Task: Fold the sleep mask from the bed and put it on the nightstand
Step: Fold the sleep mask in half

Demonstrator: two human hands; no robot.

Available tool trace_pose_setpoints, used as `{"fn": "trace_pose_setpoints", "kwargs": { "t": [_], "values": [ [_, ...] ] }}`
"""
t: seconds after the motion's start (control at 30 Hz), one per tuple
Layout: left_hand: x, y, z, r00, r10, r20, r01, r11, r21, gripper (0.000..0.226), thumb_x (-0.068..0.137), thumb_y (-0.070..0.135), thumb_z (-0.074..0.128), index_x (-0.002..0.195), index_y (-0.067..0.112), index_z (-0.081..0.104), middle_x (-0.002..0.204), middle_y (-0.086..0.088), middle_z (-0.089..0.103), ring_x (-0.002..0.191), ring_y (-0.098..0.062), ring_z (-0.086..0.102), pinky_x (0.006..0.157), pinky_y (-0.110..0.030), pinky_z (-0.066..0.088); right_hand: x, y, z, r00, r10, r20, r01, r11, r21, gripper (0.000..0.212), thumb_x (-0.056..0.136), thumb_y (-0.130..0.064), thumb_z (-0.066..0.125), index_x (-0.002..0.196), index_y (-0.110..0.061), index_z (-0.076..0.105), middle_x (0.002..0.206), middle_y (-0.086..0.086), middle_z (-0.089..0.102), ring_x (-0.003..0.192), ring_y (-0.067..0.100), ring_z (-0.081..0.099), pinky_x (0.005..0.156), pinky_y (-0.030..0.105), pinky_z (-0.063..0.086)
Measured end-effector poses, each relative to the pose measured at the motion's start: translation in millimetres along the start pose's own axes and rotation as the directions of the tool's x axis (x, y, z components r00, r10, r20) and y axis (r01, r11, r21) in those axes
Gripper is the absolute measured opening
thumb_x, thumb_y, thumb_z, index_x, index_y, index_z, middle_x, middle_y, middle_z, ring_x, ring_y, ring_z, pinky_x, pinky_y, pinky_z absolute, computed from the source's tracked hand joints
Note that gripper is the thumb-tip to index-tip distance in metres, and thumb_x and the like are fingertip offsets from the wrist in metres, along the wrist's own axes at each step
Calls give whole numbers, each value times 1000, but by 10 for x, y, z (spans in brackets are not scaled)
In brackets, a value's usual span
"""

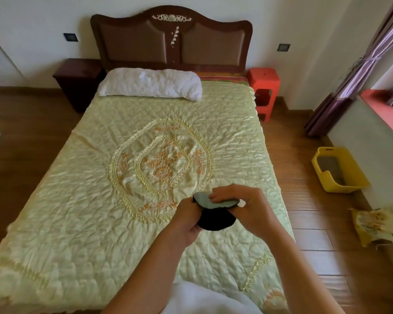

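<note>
- You have a white pillow (pixel 150 83) lying by the headboard (pixel 171 39).
- A red stool (pixel 264 91) stands beside it.
- A yellow basket (pixel 339 169) sits on the floor.

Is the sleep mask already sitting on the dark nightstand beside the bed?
No, the sleep mask is held in both hands above the bedspread, far from the nightstand.

There are two hands (pixel 186 220) (pixel 247 207), one mask (pixel 216 219), one bed (pixel 100 200), one pillow (pixel 150 83), one nightstand (pixel 77 82), one stool (pixel 264 91), one basket (pixel 340 171).
</note>
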State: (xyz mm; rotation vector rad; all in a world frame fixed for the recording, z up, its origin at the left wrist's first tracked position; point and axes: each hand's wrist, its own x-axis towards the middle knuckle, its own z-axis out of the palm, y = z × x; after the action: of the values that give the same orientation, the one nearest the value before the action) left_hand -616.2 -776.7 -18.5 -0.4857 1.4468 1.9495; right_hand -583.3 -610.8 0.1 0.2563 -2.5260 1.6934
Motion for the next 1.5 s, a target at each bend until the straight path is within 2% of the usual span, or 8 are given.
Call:
{"fn": "trace_pose_setpoints", "kwargs": {
  "t": [0.27, 0.4, 0.57, 0.7, 0.83, 0.97, 1.17, 1.5],
  "values": [
    [-102, 32, -178, 982, -61, 180, 125, 921, -368, 47, 99, 35, 44, 111, -4, 69, 105, -22, 73, 89, -31, 71, 83, -38, 58, -123, 39, 76, 977, -206, 63, 215, 945, -245, 52, 74, 16, 48, 106, -11, 78, 120, -12, 71, 137, 10, 51, 110, 21, 44],
    [-192, 36, -177, 975, 3, 222, 78, 932, -354, 43, 95, 33, 57, 117, -2, 67, 109, -24, 73, 96, -32, 72, 89, -43, 58, -165, -18, 127, 967, -228, 109, 249, 937, -245, 49, 75, 13, 49, 108, -8, 77, 123, -6, 72, 141, 9, 45, 113, 21, 40],
    [-223, -30, -161, 989, 44, 141, -4, 962, -274, 47, 84, 18, 69, 125, -3, 62, 121, -24, 69, 111, -35, 67, 93, -42, 57, -249, -63, 129, 994, -102, -26, 103, 994, 23, 39, 77, 9, 53, 101, -9, 78, 115, -3, 76, 131, 11, 58, 104, 26, 49],
    [-272, -64, -198, 996, 38, 83, -17, 968, -249, 50, 71, 19, 76, 116, -1, 67, 103, -18, 76, 90, -29, 74, 65, -33, 62, -285, -48, 138, 972, 90, -215, -56, 986, 159, 28, 90, -11, 63, 109, -28, 74, 112, -5, 75, 113, 14, 68, 95, 34, 56],
    [-336, -127, -221, 998, 42, 51, -29, 973, -230, 51, 68, 22, 78, 114, 2, 68, 103, -18, 73, 86, -29, 71, 50, -29, 56, -345, -24, 260, 913, 382, -146, -329, 897, 296, 42, 83, -38, 69, 124, -28, 66, 118, 1, 72, 105, 14, 72, 89, 39, 60],
    [-368, -254, -314, 998, 64, 8, -61, 980, -191, 52, 72, 24, 77, 117, 2, 66, 107, -19, 71, 87, -30, 69, 47, -28, 53, -435, -36, 494, 820, 570, -52, -486, 742, 463, 36, 90, -33, 71, 123, -18, 68, 114, 9, 75, 103, 22, 74, 86, 39, 60],
    [-430, -409, -529, 992, 64, -111, -85, 978, -192, 49, 67, 25, 78, 109, 0, 69, 99, -18, 72, 85, -30, 69, 46, -29, 51, -505, -98, 746, 789, 613, 42, -542, 663, 516, 23, 95, -26, 65, 108, -10, 75, 103, 11, 79, 96, 25, 77, 81, 34, 60],
    [-885, -639, -979, 927, 103, -361, -232, 913, -335, 30, 84, 17, 71, 110, 3, 68, 95, -14, 76, 84, -27, 72, 60, -33, 56, -379, -227, 1287, 781, 539, 315, -624, 688, 370, 19, 93, -24, 67, 103, -10, 76, 101, 13, 79, 94, 26, 76, 73, 29, 60]
  ]
}}
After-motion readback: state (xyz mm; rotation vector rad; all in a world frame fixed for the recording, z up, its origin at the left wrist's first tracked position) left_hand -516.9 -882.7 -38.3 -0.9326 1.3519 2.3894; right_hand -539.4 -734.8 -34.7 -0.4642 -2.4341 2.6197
